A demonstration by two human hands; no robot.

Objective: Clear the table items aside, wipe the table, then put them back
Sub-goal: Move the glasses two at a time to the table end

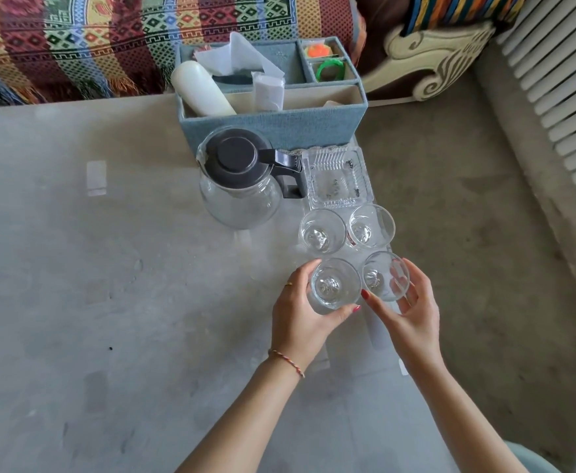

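A glass table (109,268) sits before a sofa draped in a patterned blanket (109,39), with grey floor showing through the top. At twelve o'clock stands a blue organiser box (272,128); just below it a glass kettle (242,186) with a dark lid, and a clear tray (336,175) at its three o'clock. Two glasses (322,230) (371,227) stand side by side under the tray. My left hand (300,315) has its fingers wrapped round a third glass (336,283), and my right hand (412,312) cups a fourth glass (385,276) at three o'clock of it, which looks tilted. Whether either is lifted off the table I cannot tell. I judge the cleanest way is a firm grip low on the walls, keeping the two rims apart so they don't clink, and setting them down level, clear of the area to be wiped.
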